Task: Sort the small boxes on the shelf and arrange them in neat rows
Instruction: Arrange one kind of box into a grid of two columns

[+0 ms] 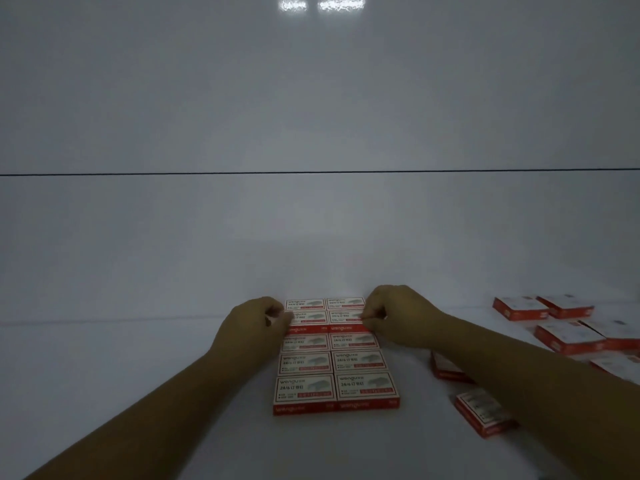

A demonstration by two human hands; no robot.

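A wide white shelf (138, 393) fills the lower view, backed by a glossy white wall (311, 98) with a thin dark seam across it and two bright reflections at the top.

Both bare forearms reach in from the bottom corners and meet at mid-shelf. There a block of small red-and-white boxes (334, 358) lies flat in two columns, edges touching, labels facing up. The near part is three rows deep; behind it the far rows sit higher, a red side face showing between them.

The left hand (258, 327) presses against the left side of the raised far rows, fingers (277, 315) curled closed against the box edge. The right hand (398, 317) mirrors it on the right side, fingers (372, 313) bent and pinched at the edge of the box there. Whether either hand actually lifts a box cannot be told.

To the right, loose boxes (568, 336) lie scattered at mixed angles, some overlapping, and one single box (483, 412) lies askew nearer the front, partly under the right forearm.
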